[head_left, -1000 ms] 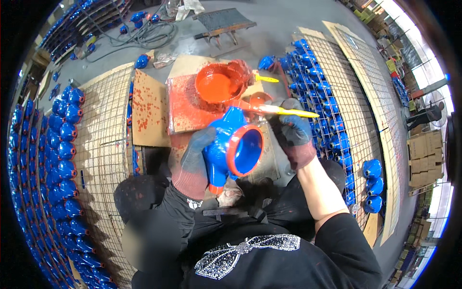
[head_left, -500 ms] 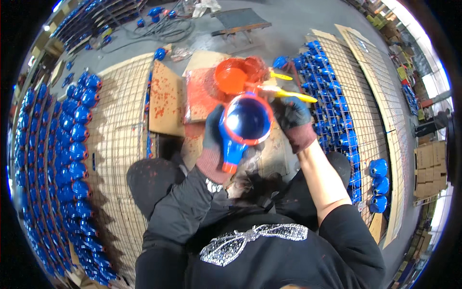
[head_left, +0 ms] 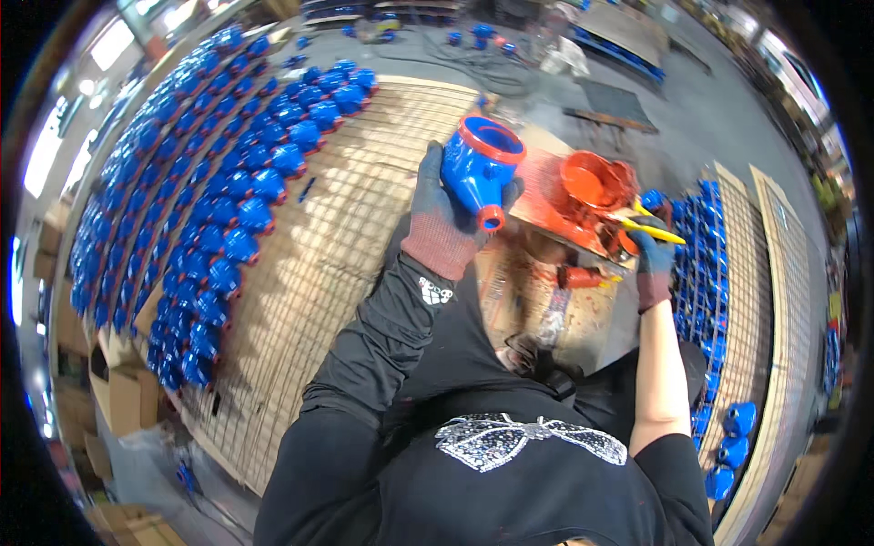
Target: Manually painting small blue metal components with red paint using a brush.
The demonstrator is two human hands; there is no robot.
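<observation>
My left hand [head_left: 437,218], in a dark glove with a maroon cuff, is closed around a blue, funnel-shaped metal housing [head_left: 466,177]. Its wide round mouth has a red rim and points up; the narrow red-ringed end points down toward me. My right hand [head_left: 654,264], gloved the same way, is closed around the yellow handle of a paintbrush [head_left: 663,234]. The brush's tip is by a red-coated paint pot [head_left: 590,177], partly hidden. The pot stands on a red-spattered board [head_left: 539,182] in front of me.
Rows of blue housings [head_left: 241,246] stand on a wire-mesh rack [head_left: 337,200] at left. More blue housings [head_left: 696,282] line another rack [head_left: 745,273] at right. A red-smeared cylinder [head_left: 580,278] lies below the board. Hoses [head_left: 473,68] and a low dark table [head_left: 614,107] are farther off.
The view has swung left. My left hand has carried the blue housing left, away from the pot, and turned it. My right hand stays by the pot with the brush.
</observation>
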